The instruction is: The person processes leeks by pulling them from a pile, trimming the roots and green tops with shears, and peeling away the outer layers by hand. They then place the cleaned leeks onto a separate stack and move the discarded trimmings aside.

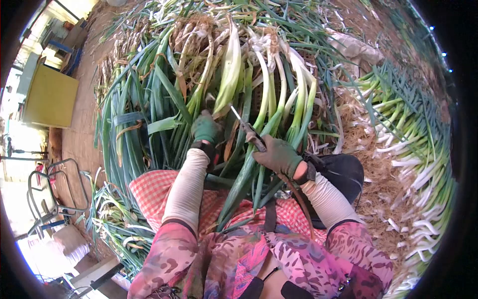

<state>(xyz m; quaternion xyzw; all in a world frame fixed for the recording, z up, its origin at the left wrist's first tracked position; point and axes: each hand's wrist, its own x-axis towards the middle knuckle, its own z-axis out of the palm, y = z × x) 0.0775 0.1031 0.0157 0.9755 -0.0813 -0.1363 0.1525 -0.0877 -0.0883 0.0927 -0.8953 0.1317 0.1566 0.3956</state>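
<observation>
Left hand (pixel 205 128): extended forward, fingers curled at the lower end of a pale stalk (pixel 229 74) — grip cannot be confirmed. Right hand (pixel 281 157): angled inward, fingers closed around a nozzle tool (pixel 254 137), its metal tip directed toward the stalk's lower end. Long green leaves (pixel 239 177) hang between the hands, over checked cloth (pixel 154 184). White-ended onions (pixel 425 173) line the right side. A crumpled pale sack (pixel 353 47) lies beyond — contents hidden.

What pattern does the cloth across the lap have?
The lap cloth has reddish-and-white checks, seen best in the head view.
</observation>
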